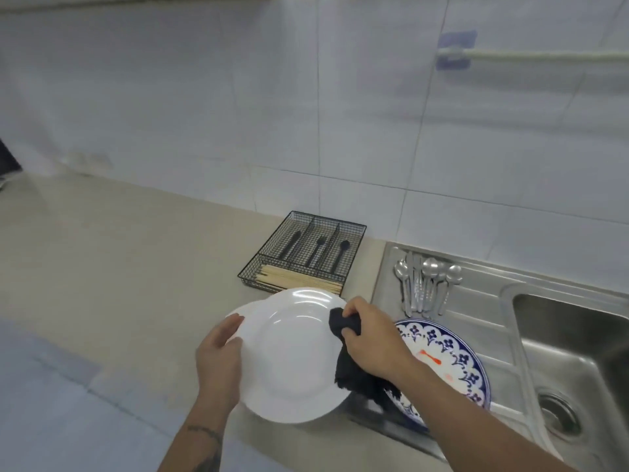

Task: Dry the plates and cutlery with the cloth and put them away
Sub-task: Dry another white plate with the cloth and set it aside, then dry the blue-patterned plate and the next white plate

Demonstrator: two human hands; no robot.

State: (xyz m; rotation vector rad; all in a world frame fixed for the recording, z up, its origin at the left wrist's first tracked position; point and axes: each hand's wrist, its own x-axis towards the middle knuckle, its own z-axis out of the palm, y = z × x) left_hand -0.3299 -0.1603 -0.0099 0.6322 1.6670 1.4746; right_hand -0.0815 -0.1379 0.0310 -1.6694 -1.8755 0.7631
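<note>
While the worktop (112, 253) stretches away on the left, a white plate (292, 356) is held tilted above its front edge. The plate's left rim is gripped by the left hand (219, 359), thumb on the face and fingers curled behind. The right rim is pressed by a dark cloth (347, 356), which is bunched and clamped in the right hand (371, 338); its loose end hangs down past the plate's lower right edge. Behind the plate, near the tiled wall (306, 97), a black wire tray (303, 253) is set on the worktop; three dark utensils are laid in its rear compartments and pale chopsticks (299, 279) in its front one. To the right, a patterned blue plate (456, 362) is seen lying on the steel drainboard (483, 311), partly hidden under the right forearm. Beyond it, a cluster of steel spoons (425, 284) is laid on the drainboard. At the far right the sink (578, 352) is seen
</note>
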